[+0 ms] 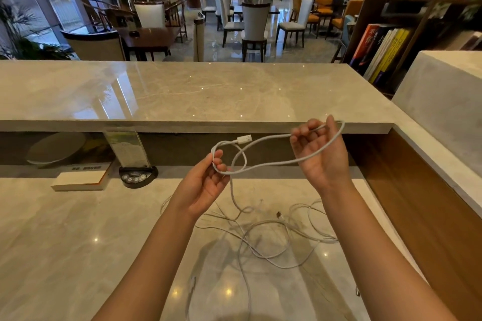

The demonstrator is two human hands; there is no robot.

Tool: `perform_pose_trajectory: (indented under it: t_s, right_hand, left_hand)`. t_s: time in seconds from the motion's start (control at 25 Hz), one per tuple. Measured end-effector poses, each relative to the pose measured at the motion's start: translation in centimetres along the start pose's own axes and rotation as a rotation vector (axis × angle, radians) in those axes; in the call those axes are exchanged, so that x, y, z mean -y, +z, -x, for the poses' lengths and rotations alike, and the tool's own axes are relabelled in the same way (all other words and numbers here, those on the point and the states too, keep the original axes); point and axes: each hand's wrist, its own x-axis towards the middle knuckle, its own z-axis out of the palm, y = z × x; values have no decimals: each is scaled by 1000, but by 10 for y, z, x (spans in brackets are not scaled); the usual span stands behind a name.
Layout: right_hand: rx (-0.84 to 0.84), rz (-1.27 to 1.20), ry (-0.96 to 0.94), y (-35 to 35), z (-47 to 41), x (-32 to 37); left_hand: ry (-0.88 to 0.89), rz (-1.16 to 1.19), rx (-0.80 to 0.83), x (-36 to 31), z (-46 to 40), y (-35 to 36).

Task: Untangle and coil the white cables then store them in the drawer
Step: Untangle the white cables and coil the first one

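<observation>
Both hands raised above the lower marble desk (65,229), palms turned up, a white cable (271,164) strung between them.

Left hand (208,182): fingers curled in, thumb and forefinger pinched on the cable where a small loop closes. From that pinch one strand drops straight down to the desk; another arcs up and right to the USB plug (243,139), which hangs free in the air just above and to the right of the pinch.

Right hand (319,154): fingers closed around the far end of a long flat loop — the cable wraps round the back of the hand and runs out of the fist leftward, toward the left hand's pinch. The two hands are apart, loop taut-ish between.

Below and between the grips, on the desk: a loose tangle of white cables (273,237), several strands crossing, a dark-tipped connector (279,214) lying among them.

Left of the left hand, well apart — a book (80,180) lying flat and a small black device with buttons (138,176) under the raised counter (182,94).
</observation>
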Motion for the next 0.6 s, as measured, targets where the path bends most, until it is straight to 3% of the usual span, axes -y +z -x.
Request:
perform_pose_trajectory:
  t_s: [0.12, 0.36, 0.48, 0.6]
  right_hand:
    - [-8, 32, -13, -7, 5, 1]
    - [210, -209, -111, 33, -1, 24]
    - [189, -196, -135, 36, 0, 28]
    - [115, -512, -73, 35, 5, 24]
  left_hand:
    - [-18, -1, 1, 4, 1, -4]
    - [83, -24, 55, -10, 7, 25]
    - [88, -13, 68, -16, 9, 27]
    - [88, -34, 53, -14, 11, 19]
